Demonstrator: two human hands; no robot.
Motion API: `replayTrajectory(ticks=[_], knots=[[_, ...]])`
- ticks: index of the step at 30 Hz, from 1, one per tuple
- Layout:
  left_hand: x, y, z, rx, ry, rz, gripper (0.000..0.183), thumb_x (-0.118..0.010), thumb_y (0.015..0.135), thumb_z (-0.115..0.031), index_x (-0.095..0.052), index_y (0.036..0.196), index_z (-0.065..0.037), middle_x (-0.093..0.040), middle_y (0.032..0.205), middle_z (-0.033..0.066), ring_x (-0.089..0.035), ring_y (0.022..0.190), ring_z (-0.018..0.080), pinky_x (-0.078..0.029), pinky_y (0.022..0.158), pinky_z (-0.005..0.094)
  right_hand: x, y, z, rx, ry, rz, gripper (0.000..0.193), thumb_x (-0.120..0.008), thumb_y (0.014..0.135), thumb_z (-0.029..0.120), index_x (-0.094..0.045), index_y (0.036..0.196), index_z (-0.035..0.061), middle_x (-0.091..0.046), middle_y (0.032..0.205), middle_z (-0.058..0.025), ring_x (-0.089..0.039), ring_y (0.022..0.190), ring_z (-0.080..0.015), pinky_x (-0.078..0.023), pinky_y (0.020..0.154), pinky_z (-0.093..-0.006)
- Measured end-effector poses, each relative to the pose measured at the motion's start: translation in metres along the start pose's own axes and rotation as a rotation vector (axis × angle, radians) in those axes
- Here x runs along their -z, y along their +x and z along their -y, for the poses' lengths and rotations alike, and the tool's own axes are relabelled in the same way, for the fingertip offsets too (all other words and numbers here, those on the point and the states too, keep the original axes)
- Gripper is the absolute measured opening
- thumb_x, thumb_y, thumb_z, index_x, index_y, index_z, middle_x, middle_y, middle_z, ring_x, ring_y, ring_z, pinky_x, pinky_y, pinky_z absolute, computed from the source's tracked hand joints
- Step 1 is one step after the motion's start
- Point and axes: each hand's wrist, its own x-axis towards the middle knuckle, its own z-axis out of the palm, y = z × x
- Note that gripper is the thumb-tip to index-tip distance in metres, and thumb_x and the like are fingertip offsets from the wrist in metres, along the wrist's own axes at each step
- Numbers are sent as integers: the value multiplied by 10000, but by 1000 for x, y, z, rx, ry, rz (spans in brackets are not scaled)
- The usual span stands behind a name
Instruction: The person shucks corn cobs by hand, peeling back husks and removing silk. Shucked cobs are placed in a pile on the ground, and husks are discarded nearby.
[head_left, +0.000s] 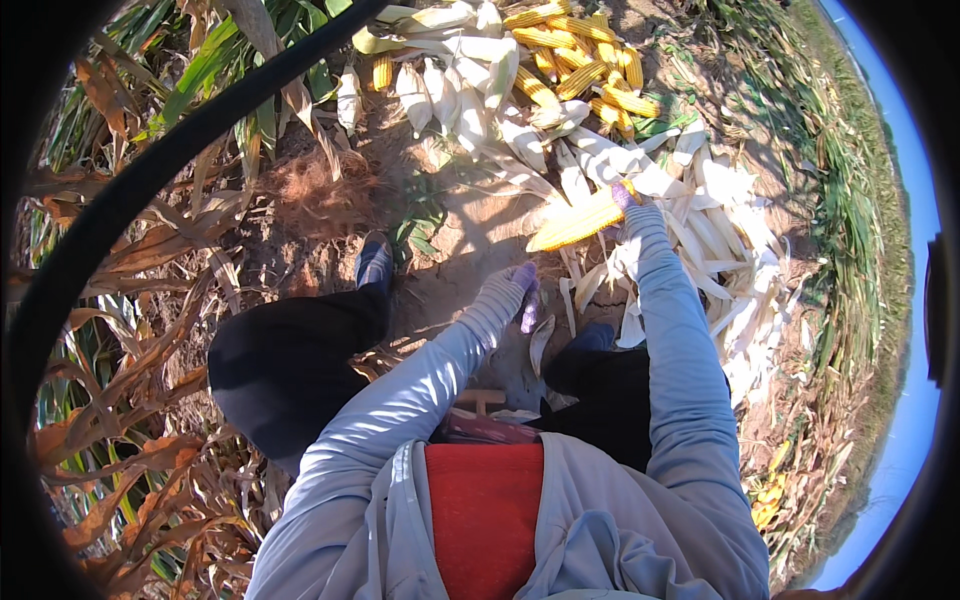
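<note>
My right hand [625, 196], in a purple patterned glove, grips a husked yellow ear of corn [575, 225] by one end. The ear points to the left over the loose pale husks [690, 215]. My left hand [528, 290], gloved the same way, hangs lower and to the left, over the bare soil between my feet. Its fingers reach downward, and nothing shows in them; it is apart from the ear. At the far side lies a heap of husked yellow ears [580, 60], next to several ears still in white husks [445, 95].
Dry brown corn stalks [130, 270] stand along the left. Reddish-brown corn silk [325, 195] lies on the soil near my left shoe [374, 262]. Further yellow ears [768, 500] lie at the lower right, and flattened green stalks [850, 240] line the right side.
</note>
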Motion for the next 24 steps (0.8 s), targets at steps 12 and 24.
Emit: replayTrajectory(ticks=[12,24], knots=[[-2,0,-13,43,-9,-23,328,-505,885,-343,-525,724,-58,-514,527,51,-485,415,151,-413,399,284,-9,7,-14,125,-1,73,498,-641,795,243,-421,1158,-18,-547,1050,-168,-590,879,-283,-539,715,-425],[10,24,12,94,-167,-22,238,-507,886,-300,-507,889,-62,-568,601,92,-562,464,213,-489,421,332,3,53,-8,193,360,116,268,-424,893,174,-445,1129,49,-558,1046,-185,-577,892,-360,-484,756,-473]])
